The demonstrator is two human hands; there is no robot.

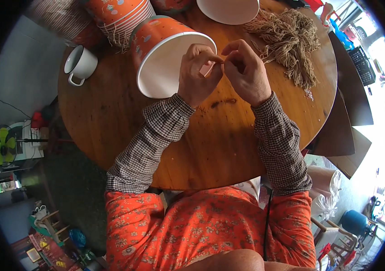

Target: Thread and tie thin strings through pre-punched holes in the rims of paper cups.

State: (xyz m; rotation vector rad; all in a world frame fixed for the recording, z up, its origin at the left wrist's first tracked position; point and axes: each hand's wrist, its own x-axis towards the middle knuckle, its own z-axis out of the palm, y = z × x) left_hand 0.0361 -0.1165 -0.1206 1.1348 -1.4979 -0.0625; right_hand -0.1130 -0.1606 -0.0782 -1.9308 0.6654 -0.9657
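Observation:
Over the middle of the table my left hand point(197, 74) and my right hand point(248, 74) meet, thumbs and fingertips pinched together. Whatever lies between them is too small to make out. Just behind and left of my left hand, a large orange printed paper bucket point(149, 43) rests on its side, its white inside turned toward me. To the right of my right hand spreads a loose bundle of beige-brown twine point(294, 40), its strands tangled and hanging toward the table's right side.
A round wooden table point(111, 122) carries everything. Stacked orange buckets point(120, 18) stand at the far left, with another white-mouthed bucket point(231, 11) at the far edge. A white mug point(82, 65) sits near the left edge. Cardboard point(337, 131) leans beyond the right side.

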